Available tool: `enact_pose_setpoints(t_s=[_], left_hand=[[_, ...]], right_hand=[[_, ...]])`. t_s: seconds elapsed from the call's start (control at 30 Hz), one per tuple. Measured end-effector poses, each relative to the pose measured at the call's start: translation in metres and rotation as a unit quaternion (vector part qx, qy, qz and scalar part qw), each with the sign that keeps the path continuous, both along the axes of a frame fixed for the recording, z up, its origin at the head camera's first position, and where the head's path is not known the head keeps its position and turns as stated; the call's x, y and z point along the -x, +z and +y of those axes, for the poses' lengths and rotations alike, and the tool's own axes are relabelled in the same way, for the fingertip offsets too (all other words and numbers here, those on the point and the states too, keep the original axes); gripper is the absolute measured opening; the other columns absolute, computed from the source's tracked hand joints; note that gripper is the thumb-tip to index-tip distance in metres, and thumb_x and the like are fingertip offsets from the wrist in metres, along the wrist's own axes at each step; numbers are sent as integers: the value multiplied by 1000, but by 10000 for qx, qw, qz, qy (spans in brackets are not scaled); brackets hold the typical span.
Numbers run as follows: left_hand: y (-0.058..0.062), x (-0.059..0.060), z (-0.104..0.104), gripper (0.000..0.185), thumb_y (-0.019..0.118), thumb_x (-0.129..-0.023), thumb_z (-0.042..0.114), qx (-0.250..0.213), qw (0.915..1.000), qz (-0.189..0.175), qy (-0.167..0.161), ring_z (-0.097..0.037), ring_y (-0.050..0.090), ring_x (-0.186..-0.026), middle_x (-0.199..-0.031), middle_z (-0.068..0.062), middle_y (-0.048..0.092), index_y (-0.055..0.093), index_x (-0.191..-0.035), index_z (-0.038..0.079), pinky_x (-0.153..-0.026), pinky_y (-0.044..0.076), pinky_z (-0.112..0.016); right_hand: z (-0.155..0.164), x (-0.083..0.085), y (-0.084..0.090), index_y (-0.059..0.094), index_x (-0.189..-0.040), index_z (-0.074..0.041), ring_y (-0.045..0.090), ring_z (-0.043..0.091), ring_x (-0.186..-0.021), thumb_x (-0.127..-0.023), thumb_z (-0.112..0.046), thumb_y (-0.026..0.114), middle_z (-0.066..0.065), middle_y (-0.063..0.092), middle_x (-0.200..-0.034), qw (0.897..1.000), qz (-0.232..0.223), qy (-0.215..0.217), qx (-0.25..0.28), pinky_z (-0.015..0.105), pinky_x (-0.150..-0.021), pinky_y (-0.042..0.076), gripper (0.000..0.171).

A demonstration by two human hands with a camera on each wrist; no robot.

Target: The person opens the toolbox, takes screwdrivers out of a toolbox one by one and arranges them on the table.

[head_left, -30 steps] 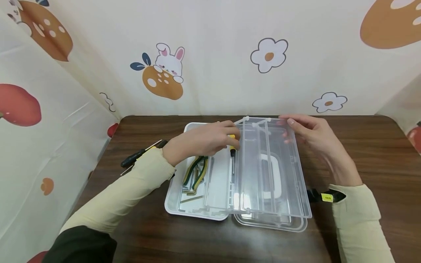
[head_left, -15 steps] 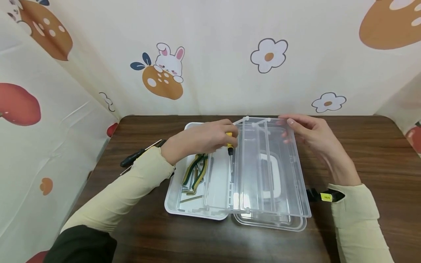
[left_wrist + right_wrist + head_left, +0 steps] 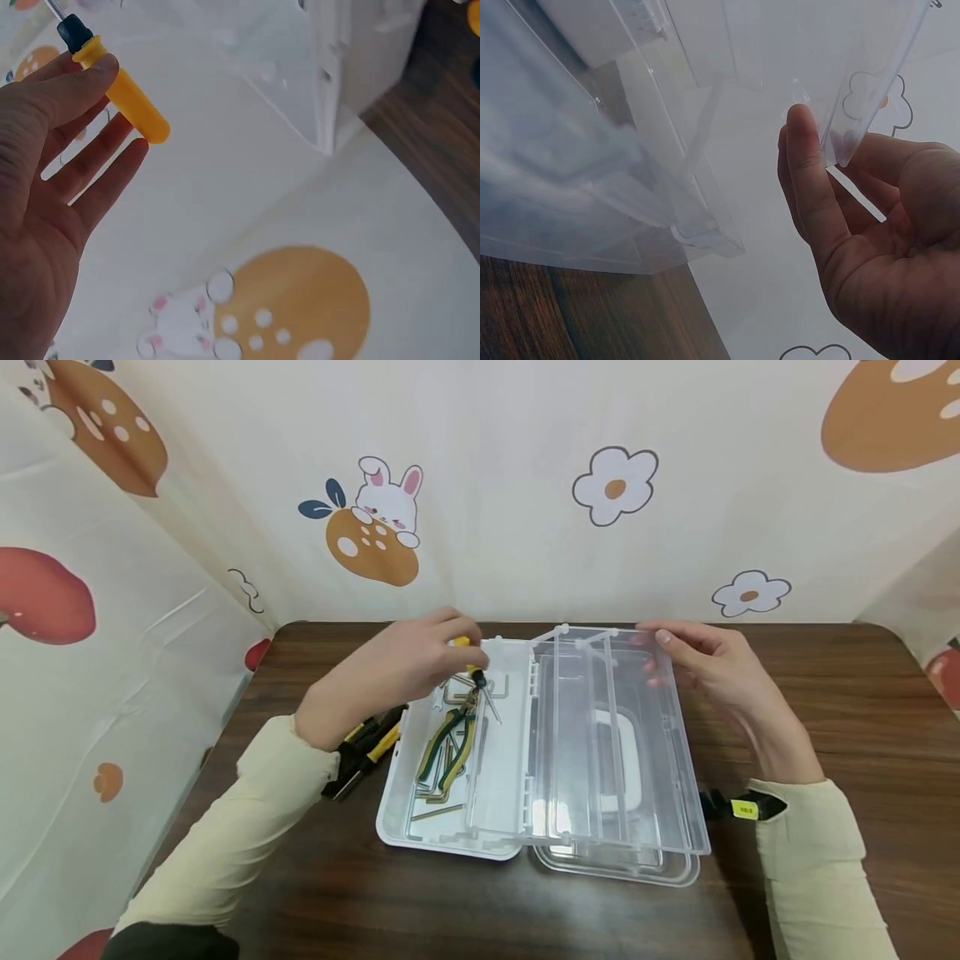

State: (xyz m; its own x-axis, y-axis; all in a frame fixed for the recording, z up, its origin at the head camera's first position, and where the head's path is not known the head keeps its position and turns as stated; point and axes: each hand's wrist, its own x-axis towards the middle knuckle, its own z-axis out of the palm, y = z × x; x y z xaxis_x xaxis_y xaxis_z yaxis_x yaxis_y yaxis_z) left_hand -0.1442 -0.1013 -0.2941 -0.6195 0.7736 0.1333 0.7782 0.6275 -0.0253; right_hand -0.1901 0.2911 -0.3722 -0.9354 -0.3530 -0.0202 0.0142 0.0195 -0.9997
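My left hand (image 3: 401,668) pinches a screwdriver (image 3: 133,103) by its yellow handle, thumb against fingers. Its thin metal shaft points down over the left half of an opened white toolbox (image 3: 491,852). My right hand (image 3: 723,681) grips the far right corner of a clear plastic tray (image 3: 656,760), thumb on one face and fingers behind, seen through the plastic. Hinged arms (image 3: 600,639) join at the tray's far end. Inside the white half lie green-and-yellow pliers (image 3: 435,752) and several hex keys (image 3: 438,812), partly overlapping.
Below the tray rests the toolbox's clear lid (image 3: 626,877) with a white handle (image 3: 632,768). Several black-and-yellow screwdrivers (image 3: 378,747) lie on the dark wooden table (image 3: 315,877), partly behind my left wrist. A patterned curtain (image 3: 495,543) borders the table's far side.
My left hand has moved left with the screwdriver, from beside the clear tray to over the pliers in the white half. My right hand and the tray have stayed put.
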Motion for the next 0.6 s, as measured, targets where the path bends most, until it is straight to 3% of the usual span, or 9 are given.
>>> enact_pose_setpoints(t_s=[0.17, 0.33, 0.47, 0.6], left_hand=[[3, -15, -31, 36, 83, -87, 4, -222, 9981, -26, 573, -28, 62, -113, -122, -8, 68, 74, -118, 20, -81, 63, -40], [1, -32, -61, 34, 86, -85, 9, -490, 9918, 180, 1170, -26, 63, -106, -113, -7, 70, 76, -116, 19, -79, 63, -42], [-5, -45, -79, 34, 85, -85, 6, -542, 9844, 205, 1662, -25, 63, -101, -109, -6, 70, 76, -116, 18, -75, 63, -42], [-17, -57, -96, 36, 84, -84, 3, -607, 9760, 113, 2090, -25, 65, -94, -106, -6, 70, 76, -116, 17, -70, 61, -41]], right_hand=[[0, 1, 0, 67, -136, -5, 76, 11, -85, -104, -19, 65, -6, 80, -115, 10000, 48, 24, -9, 30, -74, 64, 36], [-1, 1, 0, 67, -137, -6, 77, 10, -85, -104, -20, 65, -7, 80, -115, 9998, 86, 26, -157, 28, -73, 64, 36], [0, 0, 0, 67, -137, -7, 77, 9, -85, -104, -22, 65, -9, 80, -113, 9991, 142, -59, -393, 25, -70, 62, 37], [0, 1, 0, 67, -137, -6, 77, 10, -85, -104, -20, 65, -8, 80, -113, 9995, 149, -12, -294, 27, -71, 63, 36]])
